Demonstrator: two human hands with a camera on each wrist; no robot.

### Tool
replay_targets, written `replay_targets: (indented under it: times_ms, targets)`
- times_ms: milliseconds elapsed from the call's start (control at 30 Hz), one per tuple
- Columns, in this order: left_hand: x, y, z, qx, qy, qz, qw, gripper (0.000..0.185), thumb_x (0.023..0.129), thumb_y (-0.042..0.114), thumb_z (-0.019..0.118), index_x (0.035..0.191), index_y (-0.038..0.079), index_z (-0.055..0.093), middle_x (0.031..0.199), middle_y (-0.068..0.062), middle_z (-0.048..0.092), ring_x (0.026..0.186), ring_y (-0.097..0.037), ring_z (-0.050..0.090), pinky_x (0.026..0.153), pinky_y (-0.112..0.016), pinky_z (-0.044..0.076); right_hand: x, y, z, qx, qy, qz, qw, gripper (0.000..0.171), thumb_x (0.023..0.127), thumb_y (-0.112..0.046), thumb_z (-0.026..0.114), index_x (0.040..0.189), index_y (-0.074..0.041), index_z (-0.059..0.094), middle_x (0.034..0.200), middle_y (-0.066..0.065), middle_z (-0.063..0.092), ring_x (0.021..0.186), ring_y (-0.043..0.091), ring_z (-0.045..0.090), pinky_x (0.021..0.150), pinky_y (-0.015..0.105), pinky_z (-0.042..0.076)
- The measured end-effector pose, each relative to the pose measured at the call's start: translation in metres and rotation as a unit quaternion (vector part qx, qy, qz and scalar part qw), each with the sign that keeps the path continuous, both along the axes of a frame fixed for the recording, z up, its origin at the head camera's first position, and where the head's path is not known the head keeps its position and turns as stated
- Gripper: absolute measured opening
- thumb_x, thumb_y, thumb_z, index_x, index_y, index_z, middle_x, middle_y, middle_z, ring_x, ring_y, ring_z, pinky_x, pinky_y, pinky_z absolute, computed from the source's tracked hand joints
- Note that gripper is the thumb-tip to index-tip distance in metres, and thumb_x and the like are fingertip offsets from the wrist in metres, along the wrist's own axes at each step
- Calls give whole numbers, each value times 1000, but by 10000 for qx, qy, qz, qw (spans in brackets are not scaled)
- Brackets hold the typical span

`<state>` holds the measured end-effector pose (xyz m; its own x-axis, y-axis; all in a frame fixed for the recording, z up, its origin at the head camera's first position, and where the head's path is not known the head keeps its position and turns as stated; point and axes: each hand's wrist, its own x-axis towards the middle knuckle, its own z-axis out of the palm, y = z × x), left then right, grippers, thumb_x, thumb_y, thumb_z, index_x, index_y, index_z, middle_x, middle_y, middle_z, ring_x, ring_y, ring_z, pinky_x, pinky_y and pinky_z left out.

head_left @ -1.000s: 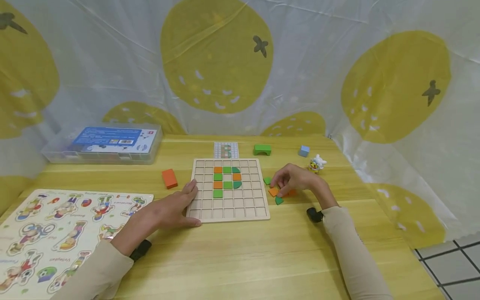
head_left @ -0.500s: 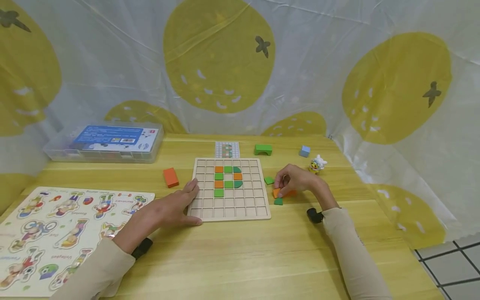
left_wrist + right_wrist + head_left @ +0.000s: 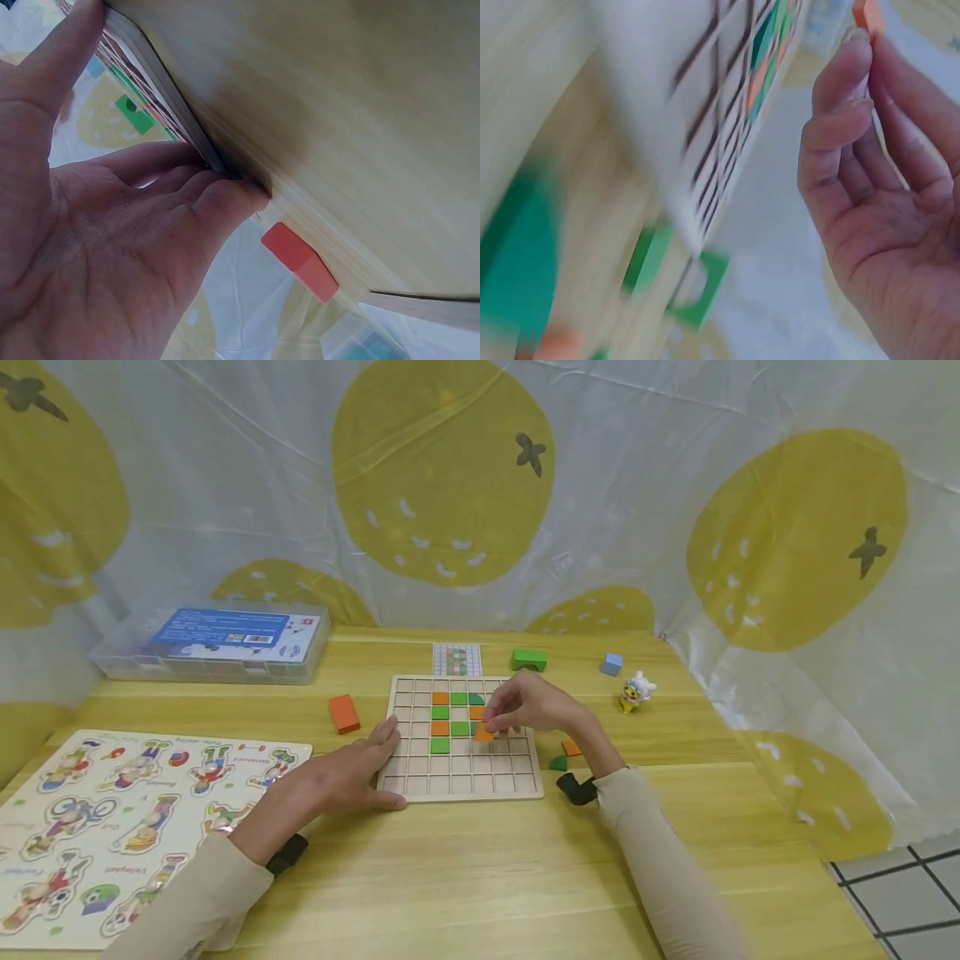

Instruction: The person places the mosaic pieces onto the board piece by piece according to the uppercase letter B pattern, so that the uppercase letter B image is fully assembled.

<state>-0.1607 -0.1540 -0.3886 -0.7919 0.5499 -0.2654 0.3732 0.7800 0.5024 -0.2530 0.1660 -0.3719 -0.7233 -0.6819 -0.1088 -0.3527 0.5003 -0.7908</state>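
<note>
A wooden grid board [image 3: 459, 777] lies in the middle of the table with orange and green tiles [image 3: 448, 721] set in its upper cells. My right hand [image 3: 525, 708] hovers over the board's right half and pinches a small orange tile [image 3: 483, 734] at its fingertips; the tile [image 3: 868, 13] also shows in the right wrist view. My left hand [image 3: 341, 775] lies flat against the board's left edge, its fingers [image 3: 180, 169] touching the board's side [image 3: 161, 94].
Loose tiles, one orange [image 3: 572, 747] and one green [image 3: 557, 763], lie right of the board. An orange block [image 3: 343, 713], green arch block [image 3: 528, 659], blue cube [image 3: 611, 664], small toy figure [image 3: 633, 690], pattern card [image 3: 456, 658], plastic box [image 3: 213, 643] and picture puzzle [image 3: 112, 818] surround it.
My right hand has lifted an orange tile from the loose pile beside the board and carried it left over the board's right half. The left hand has stayed put.
</note>
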Motion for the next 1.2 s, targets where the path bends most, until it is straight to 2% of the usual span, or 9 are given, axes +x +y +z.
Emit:
replay_targets:
  times_ms: [133, 333, 600, 800, 1000, 1200]
  targets:
    - [0, 2, 0, 31, -7, -8, 10000, 109, 96, 43, 83, 164, -15, 22, 177, -31, 6, 161, -50, 22, 127, -62, 28, 1, -27, -6, 102, -170, -199, 9996, 6, 98, -5, 79, 96, 0, 82, 82, 8, 79, 71, 29, 74, 66, 35, 61]
    - [-1, 5, 0, -4, -62, 21, 10000, 109, 95, 43, 84, 165, -14, 21, 177, -30, 6, 162, -48, 19, 128, -60, 26, 5, -36, -14, 394, -245, -599, 9971, 6, 97, -2, 80, 92, 1, 82, 79, 8, 79, 68, 21, 76, 66, 32, 63]
    - [0, 4, 2, -62, -56, 38, 10000, 109, 95, 43, 84, 165, -14, 22, 177, -30, 7, 162, -49, 20, 128, -62, 27, 4, -39, -15, 634, 223, -378, 9970, 6, 96, -6, 82, 98, -2, 87, 91, 4, 83, 79, 11, 75, 76, 25, 61]
    - [0, 3, 2, -50, -38, 33, 10000, 110, 94, 44, 84, 165, -14, 23, 177, -31, 7, 161, -50, 21, 127, -62, 27, 4, -39, -13, 753, 190, -418, 9961, 11, 95, -6, 84, 104, -3, 87, 98, 5, 84, 84, 10, 76, 78, 26, 62]
    - [-1, 2, 0, -80, -28, 50, 10000, 109, 94, 44, 84, 165, -14, 23, 177, -30, 8, 161, -50, 21, 127, -62, 27, 3, -36, -14, 583, 66, -188, 9981, 14, 96, -4, 82, 109, -1, 85, 102, 6, 83, 88, 10, 77, 82, 26, 62]
    - [-1, 0, -1, -67, -17, 47, 10000, 110, 94, 44, 85, 164, -15, 23, 177, -31, 7, 161, -50, 20, 127, -62, 27, -1, -11, -7, 256, 373, 655, 9968, 23, 100, -7, 77, 121, 4, 80, 112, 11, 81, 93, 14, 74, 85, 29, 61]
